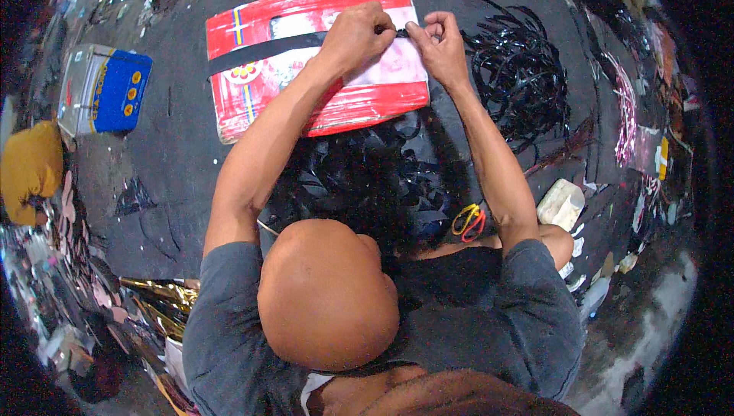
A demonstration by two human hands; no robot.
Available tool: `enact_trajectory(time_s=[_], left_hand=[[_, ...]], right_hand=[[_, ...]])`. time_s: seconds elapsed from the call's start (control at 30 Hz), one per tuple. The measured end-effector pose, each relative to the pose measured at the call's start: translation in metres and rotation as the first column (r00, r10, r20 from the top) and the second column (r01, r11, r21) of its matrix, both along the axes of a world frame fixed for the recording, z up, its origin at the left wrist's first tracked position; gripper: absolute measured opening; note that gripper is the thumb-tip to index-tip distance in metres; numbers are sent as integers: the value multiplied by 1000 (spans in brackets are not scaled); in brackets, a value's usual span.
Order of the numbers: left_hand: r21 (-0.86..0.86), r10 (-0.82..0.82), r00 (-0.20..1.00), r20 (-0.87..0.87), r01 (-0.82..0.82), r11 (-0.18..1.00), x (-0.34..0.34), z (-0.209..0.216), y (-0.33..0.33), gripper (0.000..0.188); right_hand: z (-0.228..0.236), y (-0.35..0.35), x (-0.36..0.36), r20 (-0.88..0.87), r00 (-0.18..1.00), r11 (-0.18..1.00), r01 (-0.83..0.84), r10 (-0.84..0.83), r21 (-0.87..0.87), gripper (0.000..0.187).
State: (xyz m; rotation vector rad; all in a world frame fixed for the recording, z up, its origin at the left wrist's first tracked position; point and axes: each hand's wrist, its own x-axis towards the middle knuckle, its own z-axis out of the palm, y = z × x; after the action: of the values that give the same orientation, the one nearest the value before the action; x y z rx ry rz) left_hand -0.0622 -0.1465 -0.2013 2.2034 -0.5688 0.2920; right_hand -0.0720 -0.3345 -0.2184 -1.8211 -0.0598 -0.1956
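Note:
A flat red and white printed board or package (pixel 352 106) lies on the dark mat, tilted slightly. Across it from its left edge runs a flat black strip (pixel 267 50). My left hand (pixel 355 37) rests over the package's right half, its fingers closed in a pinch on the strip. Just beside it, at the package's right edge, my right hand (pixel 443 47) pinches the strip between thumb and finger, the other fingers curled. A short dark piece of the strip shows between the two hands. Whether it is cut, tied or folded there is too small to tell.
A tangled heap of shiny black strips (pixel 520 72) lies right of the package. Scissors with yellow and red handles (pixel 469 222) are near my right forearm. At left stands a blue and silver tin (pixel 107 91). A whitish block (pixel 560 204) sits at right; scraps litter the edges.

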Motion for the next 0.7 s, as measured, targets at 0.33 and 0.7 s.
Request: enact_trajectory(time_s=[0.33,0.7], left_hand=[[-255,20,997,69,-1,967,-11,-11,-26,6],[-250,54,990,130,-20,968,-11,-10,-27,4]], right_hand=[[-49,-19,-4,-270,961,981,-2,56,196,25],[6,-11,23,-217,964,962,97,-156,-257,40]])
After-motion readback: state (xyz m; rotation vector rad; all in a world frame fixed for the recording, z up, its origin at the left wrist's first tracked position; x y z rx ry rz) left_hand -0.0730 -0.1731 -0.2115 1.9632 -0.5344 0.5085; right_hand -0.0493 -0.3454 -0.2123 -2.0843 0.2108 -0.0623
